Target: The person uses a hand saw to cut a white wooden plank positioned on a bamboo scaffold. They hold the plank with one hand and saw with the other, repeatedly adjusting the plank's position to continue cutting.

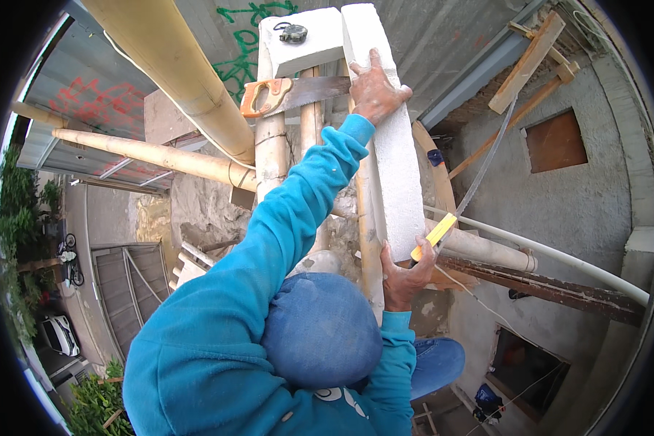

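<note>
A long white block point(400, 174), like lightweight concrete, lies lengthwise in front of me over round poles. My left hand point(378, 91) grips its far part from above, with fingers spread across the top and the thumb at the right edge. Close to my knee, my right hand point(407, 280) is closed around a slim yellow tool point(434, 236) with a dark end; its exact kind I cannot make out. That hand's thumb touches the block's near end. A handsaw point(294, 94) with an orange-and-wood handle rests left of my left hand, its blade tip by the block.
A second white block point(309, 54) carries a tape measure point(292, 33). Thick bamboo poles point(189, 73) cross at left. A pale pipe point(559, 251) and a brown beam point(552, 291) run off to the right. Far below at left lies a yard with a car point(63, 336).
</note>
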Motion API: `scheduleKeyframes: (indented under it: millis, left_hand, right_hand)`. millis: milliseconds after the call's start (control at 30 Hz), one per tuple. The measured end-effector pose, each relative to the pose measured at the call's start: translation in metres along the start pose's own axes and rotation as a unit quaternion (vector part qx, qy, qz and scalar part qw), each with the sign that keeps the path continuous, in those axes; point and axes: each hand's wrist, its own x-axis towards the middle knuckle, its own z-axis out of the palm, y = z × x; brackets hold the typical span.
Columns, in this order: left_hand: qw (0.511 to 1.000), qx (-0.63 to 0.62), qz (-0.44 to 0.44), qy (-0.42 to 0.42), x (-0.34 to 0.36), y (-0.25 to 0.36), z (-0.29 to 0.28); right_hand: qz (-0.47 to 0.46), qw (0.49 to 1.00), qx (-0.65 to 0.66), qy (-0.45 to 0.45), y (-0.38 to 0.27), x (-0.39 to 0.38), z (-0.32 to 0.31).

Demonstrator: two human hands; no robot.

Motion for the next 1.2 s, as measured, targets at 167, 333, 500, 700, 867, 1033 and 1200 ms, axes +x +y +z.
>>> scheduleKeyframes:
  millis: [167,333,500,700,867,1033,1200]
  left_hand:
    - [0.999,-0.025,-0.002,0.028,-0.019,0.012,-0.006]
    - [0.992,0.024,0.063,0.103,-0.017,0.018,-0.016]
    - [0.992,0.016,0.065,0.103,0.048,-0.017,-0.006]
    - [0.994,0.020,0.070,0.083,0.069,-0.033,0.006]
    - [0.961,0.131,0.127,0.209,0.070,-0.031,0.020]
    - [0.987,0.101,0.106,0.073,0.064,-0.020,0.014]
    - [0.986,0.030,0.121,0.108,0.036,-0.028,0.029]
  right_hand:
    - [-0.040,0.999,0.022,0.017,0.007,-0.002,-0.009]
    - [0.003,1.000,-0.003,-0.008,0.004,-0.008,-0.008]
    - [-0.109,0.991,0.070,0.036,0.000,0.046,0.029]
    - [-0.097,0.993,0.065,-0.011,0.010,0.083,0.043]
    - [-0.087,0.991,0.097,-0.004,0.017,0.090,0.043]
    - [-0.061,0.991,0.122,-0.002,0.017,0.092,0.038]
    - [-0.064,0.991,0.118,0.012,0.017,0.091,0.041]
